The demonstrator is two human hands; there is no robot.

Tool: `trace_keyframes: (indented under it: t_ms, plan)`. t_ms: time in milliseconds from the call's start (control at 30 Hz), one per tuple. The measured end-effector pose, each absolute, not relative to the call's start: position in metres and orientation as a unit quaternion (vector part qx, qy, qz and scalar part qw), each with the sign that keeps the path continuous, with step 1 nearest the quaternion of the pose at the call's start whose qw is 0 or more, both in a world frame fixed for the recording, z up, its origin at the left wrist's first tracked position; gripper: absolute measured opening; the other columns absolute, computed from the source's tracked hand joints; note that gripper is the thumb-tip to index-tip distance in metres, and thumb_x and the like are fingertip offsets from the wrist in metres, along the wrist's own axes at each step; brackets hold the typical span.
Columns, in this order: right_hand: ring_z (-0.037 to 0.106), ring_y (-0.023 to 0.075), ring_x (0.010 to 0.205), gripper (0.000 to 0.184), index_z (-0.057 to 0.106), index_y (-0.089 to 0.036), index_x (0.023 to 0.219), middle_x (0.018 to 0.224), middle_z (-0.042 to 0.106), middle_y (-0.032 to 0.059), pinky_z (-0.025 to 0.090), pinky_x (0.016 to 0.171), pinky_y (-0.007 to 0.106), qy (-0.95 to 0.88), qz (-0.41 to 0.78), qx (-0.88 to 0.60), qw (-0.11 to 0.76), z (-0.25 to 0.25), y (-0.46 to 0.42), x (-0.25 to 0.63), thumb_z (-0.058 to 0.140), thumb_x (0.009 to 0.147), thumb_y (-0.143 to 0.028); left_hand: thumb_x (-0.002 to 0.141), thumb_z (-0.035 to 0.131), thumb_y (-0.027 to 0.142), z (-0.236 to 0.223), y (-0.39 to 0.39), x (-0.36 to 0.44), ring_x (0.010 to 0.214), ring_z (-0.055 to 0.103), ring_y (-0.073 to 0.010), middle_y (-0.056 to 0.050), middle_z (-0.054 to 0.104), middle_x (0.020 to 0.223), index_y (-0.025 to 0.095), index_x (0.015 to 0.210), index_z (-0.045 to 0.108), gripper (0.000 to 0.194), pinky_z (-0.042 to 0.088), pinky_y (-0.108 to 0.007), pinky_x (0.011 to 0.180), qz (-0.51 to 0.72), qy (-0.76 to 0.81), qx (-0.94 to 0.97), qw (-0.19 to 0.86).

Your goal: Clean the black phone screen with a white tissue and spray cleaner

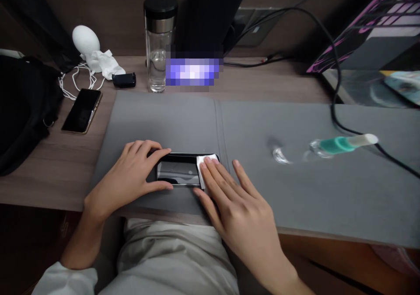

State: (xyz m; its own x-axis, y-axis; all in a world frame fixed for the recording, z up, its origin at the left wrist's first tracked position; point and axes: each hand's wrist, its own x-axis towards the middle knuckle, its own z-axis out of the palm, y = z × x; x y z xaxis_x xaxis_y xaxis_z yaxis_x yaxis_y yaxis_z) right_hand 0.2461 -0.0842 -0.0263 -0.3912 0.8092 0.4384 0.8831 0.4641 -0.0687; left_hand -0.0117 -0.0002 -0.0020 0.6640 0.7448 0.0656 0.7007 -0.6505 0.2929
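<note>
A black phone [179,171] with a reflecting screen lies flat on the grey desk mat [170,120], long side across my view. My left hand [127,177] grips its left end, thumb at the near edge and fingers at the far edge. On the right end of the screen is a folded white tissue [201,168]. My right hand [241,205] holds that tissue down under its long fingers, with the thumb beside the phone's near edge and the little finger held apart. The part of the tissue beneath the fingers is hidden.
A small green-and-clear bottle [337,145] and a clear cap [280,156] lie on the mat's right side. Behind stand a glass water bottle [157,63] and a black cable [334,67]. Another phone [82,110] and a black bag [26,107] are at left.
</note>
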Motion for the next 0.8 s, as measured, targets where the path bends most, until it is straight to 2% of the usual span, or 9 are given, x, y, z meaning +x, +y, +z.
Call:
trace_keyframes:
  t_ms: [100,167,267,400,467,633,800]
  plan:
    - [0.067,0.0320,0.136,0.057,0.053,0.002,0.152,0.144,0.070,0.0218,0.049,0.124,0.054,-0.841,-0.090,-0.486,0.220,-0.024,-0.093,0.244,0.068,0.103,-0.024,0.099,0.057,0.072,-0.002,-0.001,-0.011,0.127,0.054,-0.0290,-0.011,0.059,0.140,0.023,0.153,0.052,0.073,0.042,-0.045,0.111,0.092,0.400,0.904,0.121]
    - [0.063,0.0304,0.141,0.056,0.055,0.001,0.150,0.147,0.068,0.0202,0.047,0.126,0.051,-0.859,-0.067,-0.453,0.230,-0.025,-0.093,0.242,0.069,0.102,-0.024,0.099,0.058,0.072,-0.002,-0.002,-0.010,0.127,0.054,-0.0293,-0.011,0.059,0.140,0.023,0.153,0.052,0.073,0.042,-0.045,0.111,0.092,0.400,0.904,0.122]
    - [0.055,0.0272,0.149,0.057,0.051,-0.004,0.155,0.155,0.062,0.0158,0.044,0.128,0.050,-0.873,-0.039,-0.431,0.225,-0.030,-0.085,0.239,0.065,0.104,-0.023,0.098,0.058,0.073,-0.003,-0.002,-0.010,0.128,0.055,-0.0297,-0.011,0.060,0.141,0.024,0.153,0.053,0.073,0.041,-0.046,0.112,0.092,0.404,0.901,0.130]
    - [0.052,0.0292,0.152,0.065,0.037,-0.005,0.164,0.160,0.057,0.0168,0.043,0.128,0.056,-0.864,-0.048,-0.456,0.208,-0.034,-0.075,0.239,0.061,0.107,-0.025,0.096,0.060,0.074,-0.003,-0.002,-0.010,0.128,0.056,-0.0296,-0.011,0.060,0.142,0.025,0.152,0.053,0.075,0.041,-0.045,0.112,0.095,0.403,0.900,0.139]
    - [0.054,0.0294,0.150,0.066,0.035,-0.006,0.165,0.159,0.057,0.0167,0.043,0.128,0.056,-0.857,-0.058,-0.470,0.203,-0.034,-0.076,0.242,0.059,0.108,-0.027,0.094,0.062,0.075,-0.003,-0.002,-0.010,0.128,0.056,-0.0295,-0.011,0.060,0.141,0.024,0.155,0.050,0.081,0.041,-0.045,0.113,0.099,0.406,0.898,0.140]
    - [0.061,0.0292,0.144,0.063,0.043,-0.004,0.161,0.153,0.064,0.0171,0.042,0.129,0.053,-0.862,-0.079,-0.461,0.198,-0.027,-0.089,0.247,0.063,0.106,-0.027,0.089,0.072,0.071,-0.003,-0.006,-0.008,0.132,0.056,-0.0294,-0.011,0.057,0.147,0.026,0.164,0.035,0.095,0.042,-0.044,0.115,0.106,0.413,0.891,0.156]
    - [0.054,0.0298,0.150,0.066,0.043,0.000,0.159,0.157,0.059,0.0189,0.047,0.126,0.051,-0.892,-0.046,-0.408,0.191,-0.026,-0.090,0.231,0.063,0.106,-0.034,0.091,0.074,0.067,-0.004,-0.009,-0.009,0.139,0.052,-0.0314,-0.013,0.051,0.155,0.028,0.168,0.024,0.100,0.039,-0.046,0.119,0.118,0.425,0.882,0.164]
